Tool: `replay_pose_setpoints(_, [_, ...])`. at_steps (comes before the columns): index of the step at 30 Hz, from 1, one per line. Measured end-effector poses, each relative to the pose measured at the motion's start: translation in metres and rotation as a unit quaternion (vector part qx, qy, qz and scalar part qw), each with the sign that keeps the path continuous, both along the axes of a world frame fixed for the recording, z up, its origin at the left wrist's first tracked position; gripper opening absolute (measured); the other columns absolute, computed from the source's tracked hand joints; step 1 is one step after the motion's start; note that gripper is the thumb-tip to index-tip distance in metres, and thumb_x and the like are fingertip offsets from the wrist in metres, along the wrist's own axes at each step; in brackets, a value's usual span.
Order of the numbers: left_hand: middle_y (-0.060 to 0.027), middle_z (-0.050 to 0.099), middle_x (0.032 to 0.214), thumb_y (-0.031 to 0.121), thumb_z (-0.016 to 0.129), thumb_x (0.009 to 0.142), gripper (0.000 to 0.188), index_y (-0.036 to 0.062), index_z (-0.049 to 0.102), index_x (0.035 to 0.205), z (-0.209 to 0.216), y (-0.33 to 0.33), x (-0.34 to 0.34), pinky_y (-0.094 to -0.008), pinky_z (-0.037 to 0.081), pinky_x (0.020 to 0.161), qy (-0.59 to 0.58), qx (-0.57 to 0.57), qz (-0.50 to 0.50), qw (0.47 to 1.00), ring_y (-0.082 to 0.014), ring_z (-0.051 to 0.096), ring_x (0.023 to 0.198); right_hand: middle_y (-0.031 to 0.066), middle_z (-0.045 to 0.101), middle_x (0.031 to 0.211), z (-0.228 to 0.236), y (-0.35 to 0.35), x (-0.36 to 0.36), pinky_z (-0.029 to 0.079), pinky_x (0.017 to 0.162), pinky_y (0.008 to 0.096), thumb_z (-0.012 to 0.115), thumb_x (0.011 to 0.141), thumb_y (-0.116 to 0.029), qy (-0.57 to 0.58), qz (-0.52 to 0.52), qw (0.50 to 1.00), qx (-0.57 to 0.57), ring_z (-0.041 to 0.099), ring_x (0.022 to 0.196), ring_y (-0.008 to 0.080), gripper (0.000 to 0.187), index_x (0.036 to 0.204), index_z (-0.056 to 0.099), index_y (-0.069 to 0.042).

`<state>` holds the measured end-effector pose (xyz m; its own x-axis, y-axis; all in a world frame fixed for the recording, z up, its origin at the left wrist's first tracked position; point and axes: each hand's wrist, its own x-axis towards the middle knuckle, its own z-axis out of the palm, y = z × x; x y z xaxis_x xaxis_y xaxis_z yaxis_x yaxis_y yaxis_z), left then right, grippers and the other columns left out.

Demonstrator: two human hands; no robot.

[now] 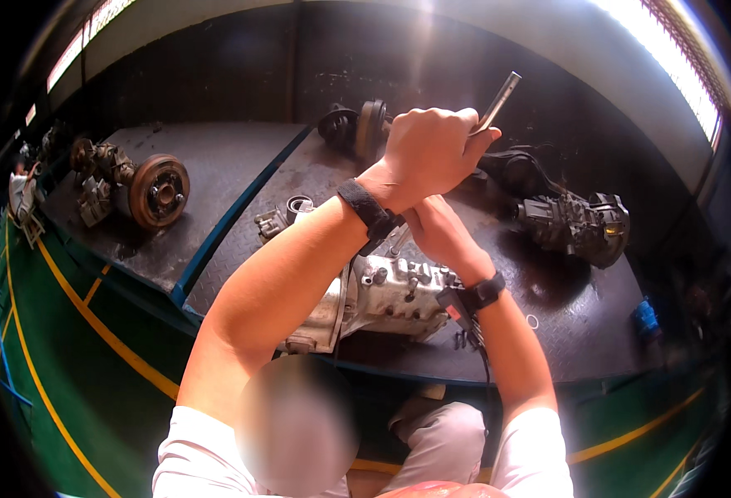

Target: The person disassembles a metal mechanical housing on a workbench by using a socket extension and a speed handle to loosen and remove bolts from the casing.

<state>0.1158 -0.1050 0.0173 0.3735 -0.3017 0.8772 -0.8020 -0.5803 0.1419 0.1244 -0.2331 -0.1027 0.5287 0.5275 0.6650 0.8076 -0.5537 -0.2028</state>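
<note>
My left hand (432,153) is closed around a wrench handle (498,101), a bright metal bar that sticks out up and to the right past the thumb. Just beneath it, my right hand (444,236) is closed at the wrench's lower shaft, most of its fingers hidden behind the left hand and wrist. A short stretch of that shaft shows beside the right hand, slanting down toward a silver-grey gearbox housing (394,292). This housing lies on the table directly under my forearms, which cover part of it. Where the wrench's lower end meets it, I cannot make out.
The dark tread-plate table (573,340) also bears a second gearbox (577,224) at right and small metal parts (278,220) left of my wrists. On another table at left sits an axle with a rusty brake drum (160,192). A blue object (647,317) stands near the right edge.
</note>
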Motion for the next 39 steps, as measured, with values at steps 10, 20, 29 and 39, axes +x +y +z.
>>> replay_pose_setpoints(10, [-0.0212,0.077,0.087,0.024,0.063,0.101,0.033,-0.0049,0.076,0.108,-0.007,0.004,0.055,-0.0451,0.057,0.074,0.181,-0.137,-0.08,0.971,-0.0313,0.076,0.085,0.0293,0.067,0.119,-0.033,-0.001,0.038,0.047,0.103,0.0481,0.057,0.106,-0.006,0.183,-0.043,0.966,0.18,0.058,0.126,0.0456,0.034,0.139,0.052,-0.002])
replay_pose_setpoints(20, [-0.0092,0.06,0.084,0.004,0.058,0.093,0.015,-0.0037,0.056,0.106,0.011,0.003,0.027,-0.0341,0.056,0.059,0.427,-0.377,-0.374,0.732,-0.0147,0.056,0.061,0.0062,0.069,0.104,-0.003,0.008,-0.018,0.045,0.111,0.0393,0.059,0.107,-0.007,0.299,0.195,0.861,0.361,0.067,0.105,0.0228,0.021,0.126,0.061,0.001])
replay_pose_setpoints(29, [-0.0047,0.063,0.085,0.017,0.054,0.111,0.017,0.0025,0.062,0.108,0.005,0.004,0.037,-0.0341,0.059,0.08,0.298,-0.33,-0.435,0.783,-0.0146,0.065,0.074,0.0112,0.068,0.101,-0.003,-0.005,0.01,0.06,0.096,0.0416,0.042,0.119,-0.029,0.343,0.181,0.761,0.52,0.074,0.087,0.0271,0.025,0.118,0.049,-0.005])
replay_pose_setpoints(39, [-0.0106,0.073,0.075,0.031,0.061,0.109,0.032,0.0017,0.067,0.099,0.002,0.003,0.013,-0.0421,0.053,0.069,0.094,-0.045,-0.128,0.986,-0.0287,0.073,0.071,0.0101,0.073,0.106,0.012,0.006,0.012,0.055,0.088,0.0345,0.062,0.107,-0.011,0.237,0.032,0.957,0.162,0.068,0.095,0.0151,0.026,0.128,0.061,0.004])
